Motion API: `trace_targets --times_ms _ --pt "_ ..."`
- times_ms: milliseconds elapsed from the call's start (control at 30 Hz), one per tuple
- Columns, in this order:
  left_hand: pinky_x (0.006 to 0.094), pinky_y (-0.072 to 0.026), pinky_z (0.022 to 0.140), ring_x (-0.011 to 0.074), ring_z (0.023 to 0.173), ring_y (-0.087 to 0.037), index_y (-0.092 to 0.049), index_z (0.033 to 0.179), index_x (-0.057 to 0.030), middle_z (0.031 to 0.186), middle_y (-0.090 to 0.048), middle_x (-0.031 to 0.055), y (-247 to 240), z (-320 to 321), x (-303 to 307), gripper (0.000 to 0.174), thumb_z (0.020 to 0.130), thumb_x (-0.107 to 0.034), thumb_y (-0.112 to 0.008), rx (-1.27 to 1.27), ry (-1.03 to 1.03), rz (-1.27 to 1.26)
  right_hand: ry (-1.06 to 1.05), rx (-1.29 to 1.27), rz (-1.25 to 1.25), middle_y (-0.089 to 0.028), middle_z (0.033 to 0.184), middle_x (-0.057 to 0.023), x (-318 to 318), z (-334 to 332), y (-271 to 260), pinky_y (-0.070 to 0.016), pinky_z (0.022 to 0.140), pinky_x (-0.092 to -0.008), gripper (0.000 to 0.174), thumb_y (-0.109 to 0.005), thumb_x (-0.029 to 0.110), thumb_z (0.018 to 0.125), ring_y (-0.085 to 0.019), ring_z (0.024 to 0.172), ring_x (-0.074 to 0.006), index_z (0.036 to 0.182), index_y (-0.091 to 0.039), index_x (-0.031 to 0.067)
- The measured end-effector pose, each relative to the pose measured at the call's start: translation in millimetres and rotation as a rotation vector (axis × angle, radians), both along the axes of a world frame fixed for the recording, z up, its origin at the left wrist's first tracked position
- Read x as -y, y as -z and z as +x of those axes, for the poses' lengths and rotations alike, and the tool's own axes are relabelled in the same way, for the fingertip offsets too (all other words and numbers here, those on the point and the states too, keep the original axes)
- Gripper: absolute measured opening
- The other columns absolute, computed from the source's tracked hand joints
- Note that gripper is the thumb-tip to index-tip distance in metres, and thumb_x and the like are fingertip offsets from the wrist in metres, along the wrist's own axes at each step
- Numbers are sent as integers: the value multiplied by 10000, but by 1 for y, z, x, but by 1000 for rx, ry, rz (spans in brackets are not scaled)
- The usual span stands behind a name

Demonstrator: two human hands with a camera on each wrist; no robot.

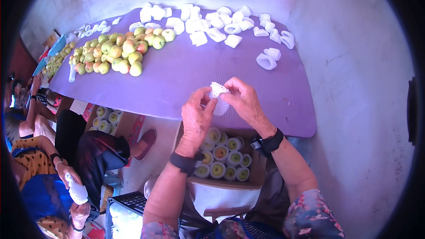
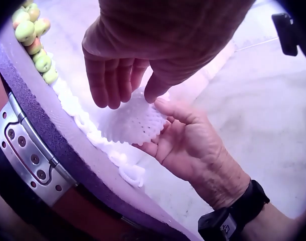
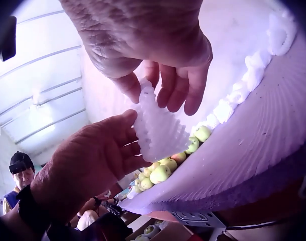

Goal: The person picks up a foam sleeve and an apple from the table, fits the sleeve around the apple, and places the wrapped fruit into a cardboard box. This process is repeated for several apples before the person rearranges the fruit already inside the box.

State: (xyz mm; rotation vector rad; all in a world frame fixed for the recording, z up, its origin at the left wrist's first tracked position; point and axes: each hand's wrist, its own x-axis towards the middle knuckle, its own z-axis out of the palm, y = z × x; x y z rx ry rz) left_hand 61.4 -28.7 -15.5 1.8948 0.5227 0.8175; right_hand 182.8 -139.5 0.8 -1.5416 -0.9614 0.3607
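A white foam fruit net [image 1: 220, 99] is held between my two hands above the table's near edge. My left hand [image 1: 196, 116] pinches one side of it with thumb and fingertips. Opposite, my right hand [image 1: 246, 105] pinches its upper part between thumb and forefinger. In the left wrist view the net [image 2: 135, 120] has a scalloped open edge facing down. From the right wrist, the net [image 3: 160, 131] looks flattened, with the left thumb along its edge and the right fingers at its top. No apple shows inside it.
On the purple-covered table [image 1: 177, 75] lie a heap of apples [image 1: 116, 51] and many loose foam nets [image 1: 208, 22]. Below the near edge stands a carton [image 1: 254, 180] of net-wrapped apples. Another person [image 1: 48, 181] sits at the left, holding a white foam piece [image 1: 76, 189]. A black crate [image 1: 128, 201] stands near my legs.
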Motion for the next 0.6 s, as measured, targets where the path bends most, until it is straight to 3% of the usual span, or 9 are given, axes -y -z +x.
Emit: trace_targets --times_ms 167,267,400,500,600 --pt "360 -531 676 245 713 -663 -662 1031 -23 805 -666 108 6 1 -3 233 817 -108 -688 -40 -76 38 -10 7 -52 -604 849 2 2 1 0 -478 730 -246 124 -675 41 819 -565 810 -66 909 -594 16" --pt "327 -530 678 184 722 -659 -662 998 -14 785 -681 93 14 2 -12 197 826 -108 -672 -14 -181 251 -5 54 -46 -593 831 9 2 4 5 -474 717 -241 146 -689 33 800 -555 789 -64 914 -600 23" --pt "351 -533 685 218 713 -670 -638 941 -11 774 -676 108 8 -1 -15 136 829 -88 -637 -41 -174 182 -1 83 -150 -607 786 -28 6 3 1 -489 678 -282 231 -740 76 744 -571 730 -117 942 -632 26" --pt "354 -532 682 220 703 -668 -623 921 -11 761 -667 114 -3 -4 -11 108 834 -75 -618 -79 -141 119 -37 83 -177 -599 776 -22 5 3 -2 -478 656 -280 273 -768 97 730 -556 710 -112 964 -644 29" --pt "367 -526 676 247 690 -660 -611 915 -8 753 -657 130 -8 -6 -8 94 839 -63 -604 -48 -118 111 -92 15 -164 -607 818 -12 3 8 7 -478 697 -263 313 -790 140 733 -568 768 -113 994 -650 37"
